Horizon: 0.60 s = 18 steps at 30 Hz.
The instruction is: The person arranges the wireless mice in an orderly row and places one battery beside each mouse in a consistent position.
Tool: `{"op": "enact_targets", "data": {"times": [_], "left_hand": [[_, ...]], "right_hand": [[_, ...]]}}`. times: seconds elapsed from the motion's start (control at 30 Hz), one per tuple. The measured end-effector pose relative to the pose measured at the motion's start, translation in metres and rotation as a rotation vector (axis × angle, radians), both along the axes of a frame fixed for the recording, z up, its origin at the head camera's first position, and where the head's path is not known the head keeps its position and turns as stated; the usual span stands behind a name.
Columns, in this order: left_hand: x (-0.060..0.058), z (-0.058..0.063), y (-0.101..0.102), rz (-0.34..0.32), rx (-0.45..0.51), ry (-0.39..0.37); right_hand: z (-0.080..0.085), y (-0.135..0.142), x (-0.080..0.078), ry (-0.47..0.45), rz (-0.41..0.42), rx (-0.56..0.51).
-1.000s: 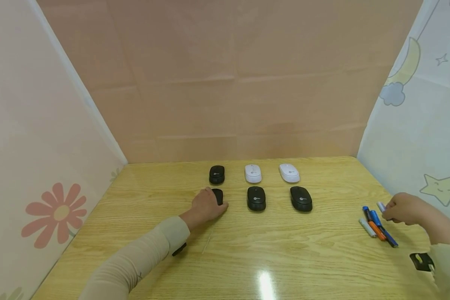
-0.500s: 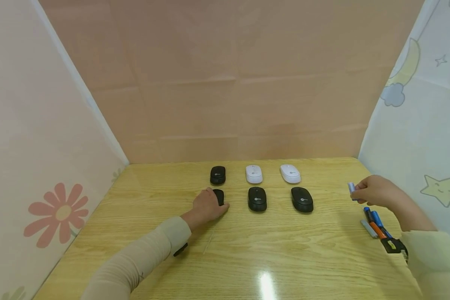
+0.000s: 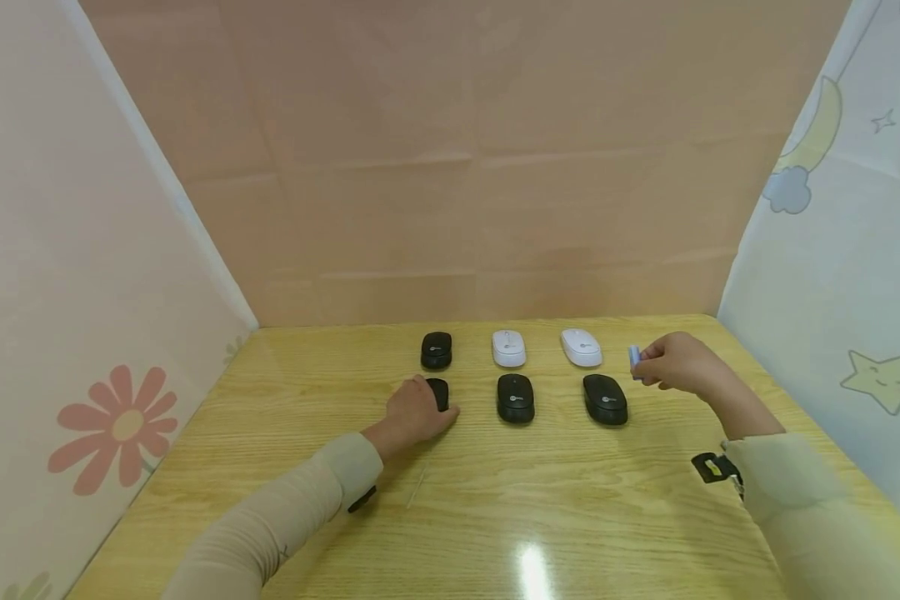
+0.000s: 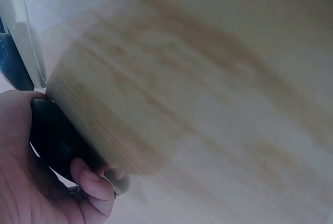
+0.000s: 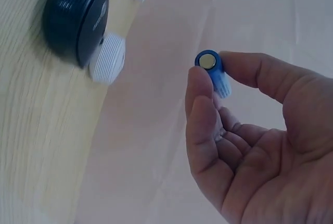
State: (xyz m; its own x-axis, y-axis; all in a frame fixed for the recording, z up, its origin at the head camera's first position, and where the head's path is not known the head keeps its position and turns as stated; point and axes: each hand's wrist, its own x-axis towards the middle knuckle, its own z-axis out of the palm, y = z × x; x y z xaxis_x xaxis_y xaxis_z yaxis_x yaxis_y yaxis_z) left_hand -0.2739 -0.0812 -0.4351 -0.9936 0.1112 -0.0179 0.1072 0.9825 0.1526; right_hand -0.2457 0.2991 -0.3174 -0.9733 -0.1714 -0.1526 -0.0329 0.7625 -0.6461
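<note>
My left hand [image 3: 417,410] rests around a black computer mouse [image 3: 438,393], the left one of the front row. In the left wrist view its fingers [image 4: 96,185] curl about the dark mouse [image 4: 57,135], whose far side is hidden. My right hand [image 3: 678,362] is raised above the table, right of another black mouse [image 3: 605,400]. Thumb and fingertips pinch a small blue battery [image 3: 634,362]; in the right wrist view the flat metal end of the battery [image 5: 208,61] faces the camera.
Behind the front row stand a black mouse [image 3: 437,351] and two white mice, one in the middle [image 3: 508,348] and one at right [image 3: 581,347]. A black mouse [image 3: 515,398] sits front middle. Patterned side panels and a brown backdrop [image 3: 472,208] enclose the wooden table [image 3: 570,500].
My right hand has lifted the battery from the small pile at the right and carried it left towards the mice. That pile is now hidden behind the right arm. The left hand stays put.
</note>
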Motion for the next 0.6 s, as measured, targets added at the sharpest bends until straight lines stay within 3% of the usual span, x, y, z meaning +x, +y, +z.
{"op": "enact_targets", "data": {"times": [0.6], "left_hand": [[-0.002, -0.001, 0.006, -0.019, 0.003, 0.012]], "right_hand": [[-0.02, -0.089, -0.047, -0.029, -0.04, -0.114]]}}
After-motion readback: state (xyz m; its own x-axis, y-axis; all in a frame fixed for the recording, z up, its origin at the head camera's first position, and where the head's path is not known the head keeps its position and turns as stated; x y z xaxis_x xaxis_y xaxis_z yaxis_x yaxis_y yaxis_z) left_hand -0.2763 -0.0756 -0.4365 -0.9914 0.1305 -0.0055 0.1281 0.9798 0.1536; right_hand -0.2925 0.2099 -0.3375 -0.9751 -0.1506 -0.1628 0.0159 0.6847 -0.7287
